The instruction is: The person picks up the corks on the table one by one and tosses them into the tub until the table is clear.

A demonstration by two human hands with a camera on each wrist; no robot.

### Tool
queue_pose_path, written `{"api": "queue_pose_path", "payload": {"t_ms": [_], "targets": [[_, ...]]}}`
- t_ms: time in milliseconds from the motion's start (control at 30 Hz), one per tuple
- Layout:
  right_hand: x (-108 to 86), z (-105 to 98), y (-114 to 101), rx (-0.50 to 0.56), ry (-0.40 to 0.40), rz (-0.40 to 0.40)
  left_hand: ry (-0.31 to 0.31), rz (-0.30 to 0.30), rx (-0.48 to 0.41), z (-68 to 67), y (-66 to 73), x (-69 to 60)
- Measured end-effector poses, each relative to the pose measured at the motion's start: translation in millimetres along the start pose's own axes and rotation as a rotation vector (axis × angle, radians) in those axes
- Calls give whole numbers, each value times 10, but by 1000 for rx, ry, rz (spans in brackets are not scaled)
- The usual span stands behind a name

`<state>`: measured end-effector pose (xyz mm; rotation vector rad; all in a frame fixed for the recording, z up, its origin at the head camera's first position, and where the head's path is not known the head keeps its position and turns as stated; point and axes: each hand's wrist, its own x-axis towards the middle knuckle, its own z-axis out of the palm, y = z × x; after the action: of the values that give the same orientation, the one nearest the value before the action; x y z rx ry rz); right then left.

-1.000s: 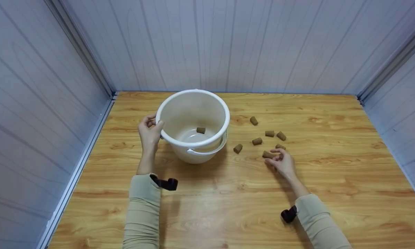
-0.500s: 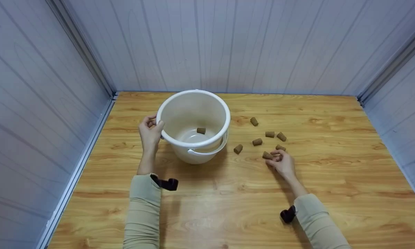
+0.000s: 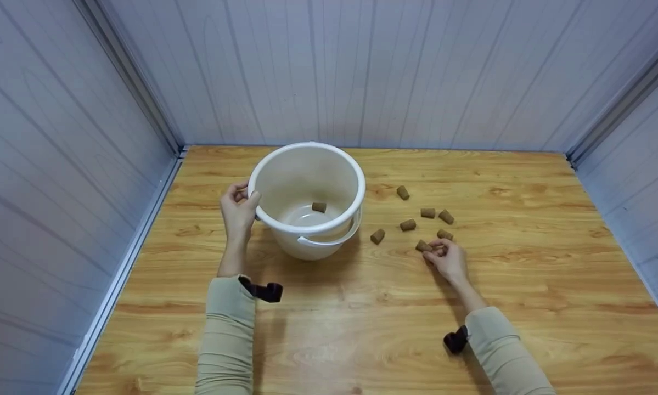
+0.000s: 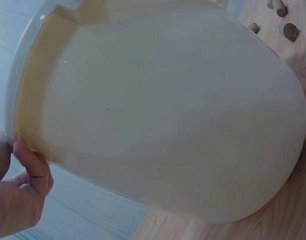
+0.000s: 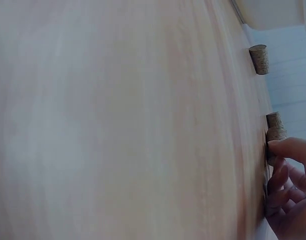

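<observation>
Smooth, lightly glossy plastic forms the bucket [image 3: 307,181], its rim shining and its outer wall satiny in the left wrist view, where tiny glints catch high on the side. The thin handle [image 3: 331,242] looks to be the same smooth plastic. Rough, matt corks [image 5: 261,60] show a grainy, speckled surface, plainest in the right wrist view. Beneath them spreads a smooth tabletop [image 3: 334,329] with a wood-grain face and a soft polished sheen. Matt cloth creases along the sleeves [image 3: 227,337]; the wrist cameras [image 3: 273,292] look like hard plastic. Smooth wall panels [image 3: 334,71] carry faint grain lines, edged by metal-looking strips [image 3: 125,77].
</observation>
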<state>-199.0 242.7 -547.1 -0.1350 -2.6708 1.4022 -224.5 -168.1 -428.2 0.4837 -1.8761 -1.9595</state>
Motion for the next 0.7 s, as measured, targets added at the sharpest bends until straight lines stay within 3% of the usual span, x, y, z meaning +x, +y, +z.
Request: {"api": "queue_pose_path", "payload": {"t_ms": [700], "targets": [[-23, -13, -16, 5, -18, -3, -9, 15, -23, 1, -8, 7]]}}
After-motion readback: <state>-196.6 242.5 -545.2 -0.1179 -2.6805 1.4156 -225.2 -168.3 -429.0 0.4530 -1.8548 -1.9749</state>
